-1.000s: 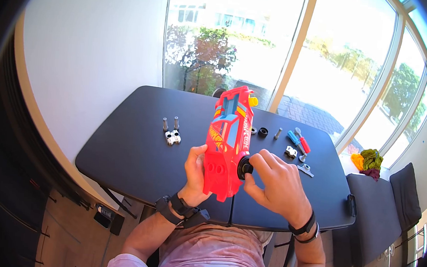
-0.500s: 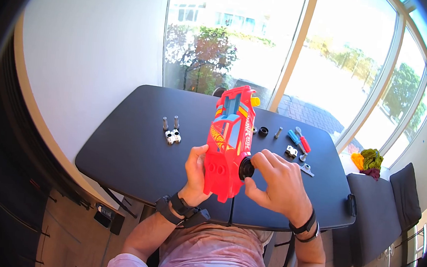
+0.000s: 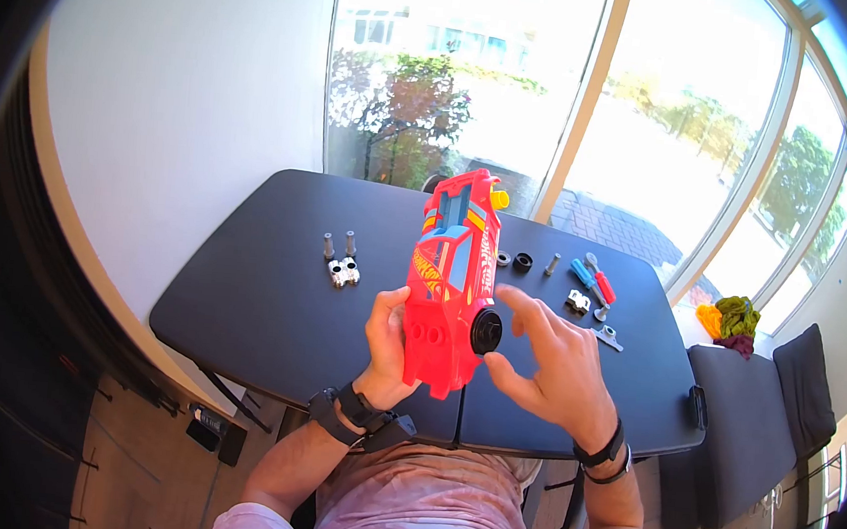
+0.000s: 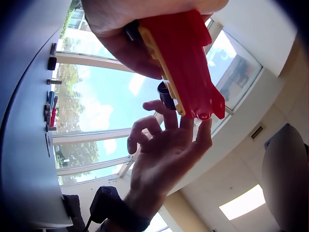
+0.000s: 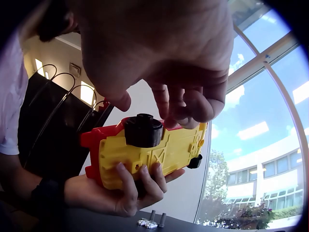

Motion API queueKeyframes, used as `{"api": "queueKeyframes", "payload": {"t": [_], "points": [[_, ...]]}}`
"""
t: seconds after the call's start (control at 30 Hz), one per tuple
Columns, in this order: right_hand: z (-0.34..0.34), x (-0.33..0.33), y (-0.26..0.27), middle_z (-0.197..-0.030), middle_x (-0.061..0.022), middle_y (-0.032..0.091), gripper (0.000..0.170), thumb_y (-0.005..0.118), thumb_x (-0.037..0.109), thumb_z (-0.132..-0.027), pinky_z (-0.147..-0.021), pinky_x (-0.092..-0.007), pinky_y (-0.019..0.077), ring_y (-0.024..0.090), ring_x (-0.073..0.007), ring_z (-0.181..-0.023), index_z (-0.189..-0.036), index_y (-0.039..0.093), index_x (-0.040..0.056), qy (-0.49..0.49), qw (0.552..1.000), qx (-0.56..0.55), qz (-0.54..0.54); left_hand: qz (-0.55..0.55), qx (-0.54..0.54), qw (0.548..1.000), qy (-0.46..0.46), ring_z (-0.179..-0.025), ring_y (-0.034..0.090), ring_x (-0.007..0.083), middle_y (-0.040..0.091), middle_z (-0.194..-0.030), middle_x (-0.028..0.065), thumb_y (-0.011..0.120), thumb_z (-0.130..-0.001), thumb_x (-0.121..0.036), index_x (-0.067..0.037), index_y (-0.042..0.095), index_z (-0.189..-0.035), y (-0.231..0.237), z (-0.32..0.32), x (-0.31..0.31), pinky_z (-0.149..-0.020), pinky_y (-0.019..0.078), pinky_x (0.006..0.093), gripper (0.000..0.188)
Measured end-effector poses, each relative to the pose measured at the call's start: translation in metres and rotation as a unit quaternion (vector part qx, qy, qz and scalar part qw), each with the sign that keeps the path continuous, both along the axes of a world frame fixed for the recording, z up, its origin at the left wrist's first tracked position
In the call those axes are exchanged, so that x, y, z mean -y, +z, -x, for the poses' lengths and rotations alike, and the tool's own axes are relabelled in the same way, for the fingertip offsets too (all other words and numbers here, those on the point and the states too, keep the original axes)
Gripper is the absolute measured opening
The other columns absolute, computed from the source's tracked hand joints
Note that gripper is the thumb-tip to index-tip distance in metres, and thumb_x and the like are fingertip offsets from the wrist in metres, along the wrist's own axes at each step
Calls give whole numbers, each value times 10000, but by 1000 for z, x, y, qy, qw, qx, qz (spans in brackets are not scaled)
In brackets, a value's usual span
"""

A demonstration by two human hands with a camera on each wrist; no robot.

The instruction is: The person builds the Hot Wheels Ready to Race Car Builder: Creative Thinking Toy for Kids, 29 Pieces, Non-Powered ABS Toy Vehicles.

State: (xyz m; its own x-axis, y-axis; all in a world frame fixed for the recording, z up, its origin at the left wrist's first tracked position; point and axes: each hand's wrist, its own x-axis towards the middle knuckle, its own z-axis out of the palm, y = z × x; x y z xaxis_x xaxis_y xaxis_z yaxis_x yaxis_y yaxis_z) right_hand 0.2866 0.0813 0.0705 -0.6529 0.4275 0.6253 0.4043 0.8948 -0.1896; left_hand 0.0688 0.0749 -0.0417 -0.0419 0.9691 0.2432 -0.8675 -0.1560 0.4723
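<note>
My left hand [image 3: 389, 346] grips a red toy car [image 3: 446, 296] above the table, with its blue windows and roof facing up. In the right wrist view the fingers wrap the car's yellow underside [image 5: 164, 164]. A black wheel [image 3: 486, 331] sits on the car's right side near its lower end; another dark wheel [image 5: 194, 162] shows at the far end. A yellow peg [image 3: 500, 200] sticks out higher on that same side. My right hand [image 3: 559, 375] is spread beside the wheel, thumb and forefinger parted and holding nothing.
On the black table [image 3: 245, 251], a silver engine-like piece [image 3: 343, 272] lies left beside two grey pegs [image 3: 338, 245]. To the right are a loose wheel [image 3: 522, 262], a grey peg [image 3: 553, 265], red and blue tools [image 3: 604, 286], a white piece [image 3: 578, 301] and a grey wrench-like part [image 3: 608, 337].
My right hand's fingers have come off the black wheel and spread to its right. The wheel stays on the car, which my left hand still holds nearly in place.
</note>
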Motion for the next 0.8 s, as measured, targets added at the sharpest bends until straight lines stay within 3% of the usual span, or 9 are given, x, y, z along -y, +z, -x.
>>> {"api": "queueKeyframes", "payload": {"t": [0.07,0.17,0.27,0.4,0.47,0.5,0.6,0.7,0.8], "points": [[-3,5,0,-854,-110,712,323,793,360,-991,-598,-429,521,711,-333,-715,-1125,747,70,4,999,-11,48,-1,-18,1000,17,-1215,737,281,700,-1386,154,560,-1027,-574,-28,513,-1522,-1,0,0,-1027,607,442,739],[-27,-5,2,-686,-121,637,373,786,361,-1021,-568,-432,486,663,-359,-620,-841,746,36,12,983,106,147,5,-12,1000,21,-1222,727,277,688,-1393,144,576,-1018,-591,-43,506,-1534,0,-1,-2,-1024,603,443,756],[-27,-14,5,-600,-149,572,497,766,320,-1043,-550,-446,465,624,-383,-575,-666,667,11,-38,994,67,80,10,-9,1000,12,-1210,734,278,692,-1387,143,580,-1019,-585,-46,509,-1533,1,1,0,-1011,610,446,749],[-23,-56,11,-705,-182,677,337,720,279,-1067,-619,-468,504,693,-404,-671,-873,732,4,-115,989,26,89,18,-4,1000,11,-1197,742,283,694,-1386,142,582,-1022,-578,-46,510,-1535,-1,1,-2,-1004,614,447,743],[-21,-97,1,-857,-191,735,243,690,253,-1078,-738,-451,542,710,-359,-788,-1097,743,16,-119,990,37,73,14,-9,1000,8,-1209,737,281,690,-1395,143,582,-1024,-576,-46,509,-1536,-1,1,-2,-1010,611,447,741],[-21,-121,-11,-934,-196,764,262,675,240,-1084,-798,-442,561,718,-336,-847,-1210,749,23,-120,990,42,64,11,-12,1000,8,-1215,734,280,688,-1399,143,581,-1024,-575,-45,508,-1536,-1,2,-1,-1013,610,447,740],[-23,-212,-71,-1347,-236,736,420,649,231,-1082,-1043,-505,564,707,-396,-1207,-1443,650,16,-98,991,85,36,24,12,999,17,-1220,742,292,713,-1391,163,549,-1051,-515,-10,542,-1501,0,1,0,-1035,607,455,676],[-11,-257,-114,-1436,-269,660,384,652,219,-1056,-1074,-545,569,672,-447,-1286,-1387,661,23,-144,981,92,90,24,25,999,12,-1224,739,290,710,-1394,160,560,-1050,-509,-7,542,-1500,-1,0,-1,-1041,603,455,674],[-2,-266,-114,-1416,-261,656,339,666,221,-1031,-1055,-560,577,684,-459,-1267,-1304,676,20,-238,934,243,113,26,14,1000,8,-1253,713,276,673,-1427,151,601,-1027,-550,-43,509,-1526,-3,2,-3,-1061,589,440,717]]}}
